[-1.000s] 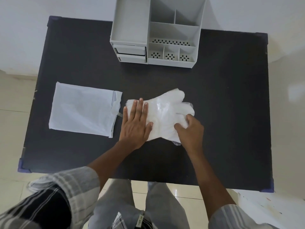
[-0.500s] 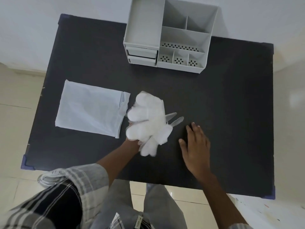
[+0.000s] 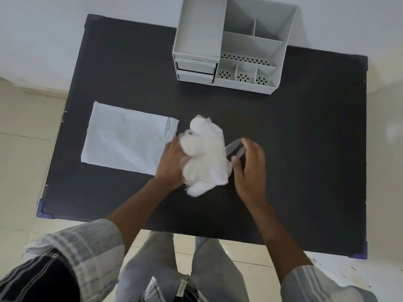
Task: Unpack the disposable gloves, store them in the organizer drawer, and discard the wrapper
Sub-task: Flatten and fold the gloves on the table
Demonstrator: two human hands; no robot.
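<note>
Bunched gloves (image 3: 205,153) hide the left hand's (image 3: 169,164) fingers; right hand (image 3: 250,168) blurred.

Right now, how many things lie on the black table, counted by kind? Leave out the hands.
wrapper: 1
glove bundle: 1
organizer: 1
Total: 3

I had the left hand (image 3: 171,164) curled against the left side of the gloves (image 3: 205,153), gripping the bundle, with the forearm reaching in from below-left of them. The right hand (image 3: 250,168) sat just right of the gloves, fingers loosely bent, thumb and forefinger at their loose tips; blur hid whether they pinched.
</note>
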